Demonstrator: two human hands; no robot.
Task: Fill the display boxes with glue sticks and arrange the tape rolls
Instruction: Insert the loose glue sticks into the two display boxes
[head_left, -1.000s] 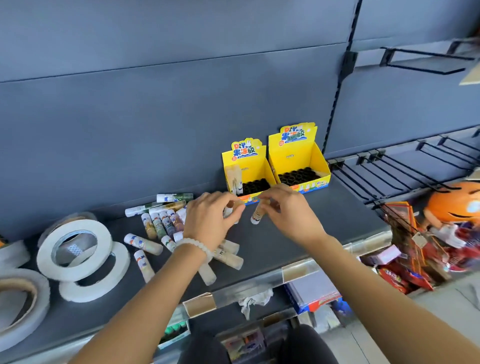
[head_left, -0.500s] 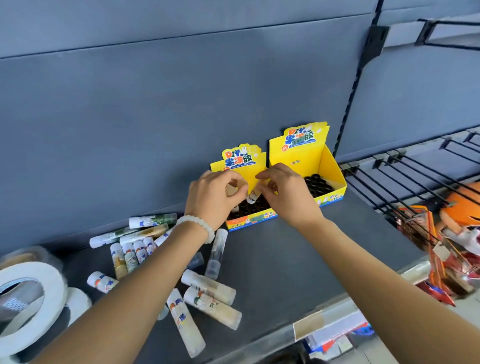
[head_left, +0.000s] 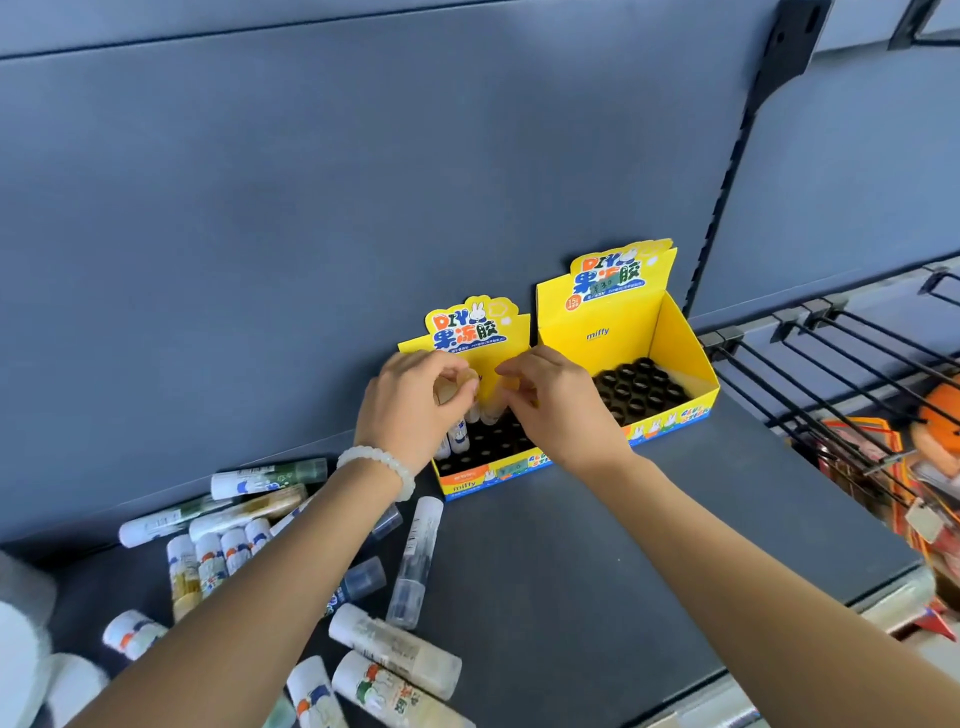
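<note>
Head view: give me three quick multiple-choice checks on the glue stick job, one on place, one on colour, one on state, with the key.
1. Where are both hands working?
A. over the left display box
B. over the right display box
C. at the wire hooks

2. What colour are the display boxes?
A. red
B. yellow
C. green

3. What state is the right display box in?
A. full of sticks
B. closed
C. open, sockets empty

Key:
1 A: the left hand and right hand meet above the left display box.
2 B: both boxes have yellow walls.
3 C: the right display box shows only bare black sockets, while loose glue sticks lie on the shelf.
</note>
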